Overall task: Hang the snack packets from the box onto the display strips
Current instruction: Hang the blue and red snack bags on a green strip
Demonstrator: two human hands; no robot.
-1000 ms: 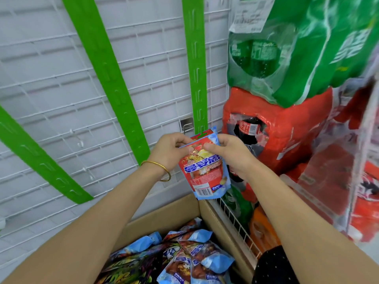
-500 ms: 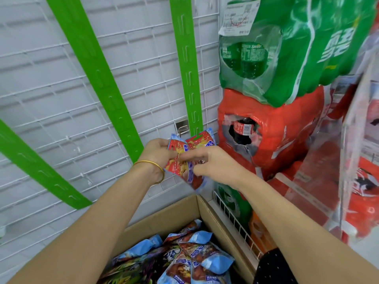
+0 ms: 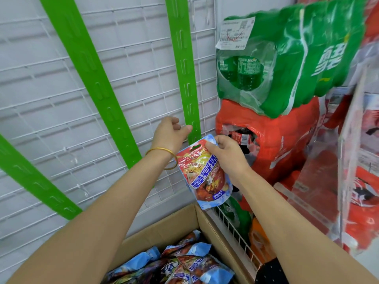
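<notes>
My right hand pinches the top edge of a red and blue snack packet, which hangs down just under the lower end of the right green display strip. My left hand, with a gold bangle on the wrist, touches that strip's lower end with its fingertips. Whether it grips the strip I cannot tell. Two more green strips, a middle one and a left one, slant across the white wire grid. Several more packets lie in the open cardboard box below.
To the right stand shrink-wrapped packs of green soda bottles on red ones. A white wire basket edge runs beside the box, with bottles behind it. Clear plastic-wrapped red goods fill the far right.
The left hand has let go of the packet and moved up to the strip's lower end. The right hand now holds the packet alone, turned face-out.
</notes>
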